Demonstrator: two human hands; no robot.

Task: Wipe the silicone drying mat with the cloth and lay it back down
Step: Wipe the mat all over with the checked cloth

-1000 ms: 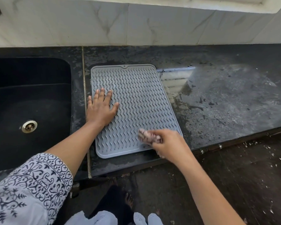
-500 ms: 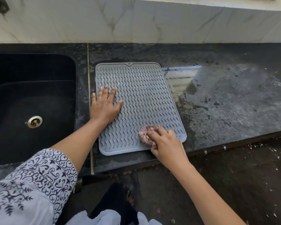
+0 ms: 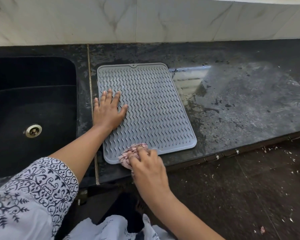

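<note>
A grey silicone drying mat [image 3: 151, 101] with wavy ridges lies flat on the dark stone counter [image 3: 241, 104], just right of the sink. My left hand [image 3: 108, 110] rests flat on the mat's left side, fingers spread. My right hand [image 3: 145, 166] grips a bunched pink patterned cloth [image 3: 130, 153] and presses it on the mat's near edge, left of the middle. Part of the cloth is hidden under my fingers.
A black sink [image 3: 33, 108] with a metal drain [image 3: 33, 130] lies to the left. A wet, streaked patch of counter spreads right of the mat. White marble tiles [image 3: 145, 19] back the counter. The dark floor [image 3: 249, 196] below carries scattered crumbs.
My right hand has slid the cloth leftward along the mat's near edge. My left hand has stayed flat on the mat's left side.
</note>
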